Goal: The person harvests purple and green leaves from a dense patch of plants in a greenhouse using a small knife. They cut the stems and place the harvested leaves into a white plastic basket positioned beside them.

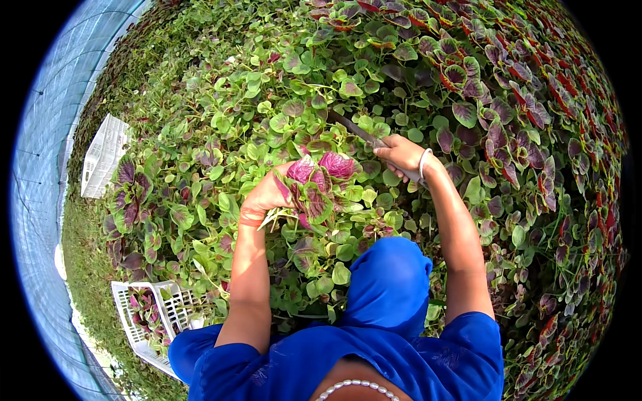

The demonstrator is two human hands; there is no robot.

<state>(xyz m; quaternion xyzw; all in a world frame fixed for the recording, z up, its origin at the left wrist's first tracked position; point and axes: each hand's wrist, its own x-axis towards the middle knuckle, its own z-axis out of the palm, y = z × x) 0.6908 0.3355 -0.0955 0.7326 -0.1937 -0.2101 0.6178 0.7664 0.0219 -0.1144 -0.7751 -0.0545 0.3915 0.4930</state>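
Observation:
My left hand (271, 189) is closed around a bunch of amaranth leaves (317, 186), purple-pink and green, with pale cut stems poking out below the wrist side. A light bracelet circles my right wrist, and my right hand (401, 156) grips the handle of a long dark-bladed tool (353, 128), likely a knife or sickle. Its blade points up and left, and its far end is hidden among the leaves. Dense green and purple amaranth plants (281, 123) surround both hands.
At the lower left, a white plastic crate (131, 328) holds cut purple leaves. Another white crate (104, 155) stands farther off at the left. Taller red-edged plants (526, 100) grow on the right. Translucent greenhouse sheeting (40, 165) curves along the left edge.

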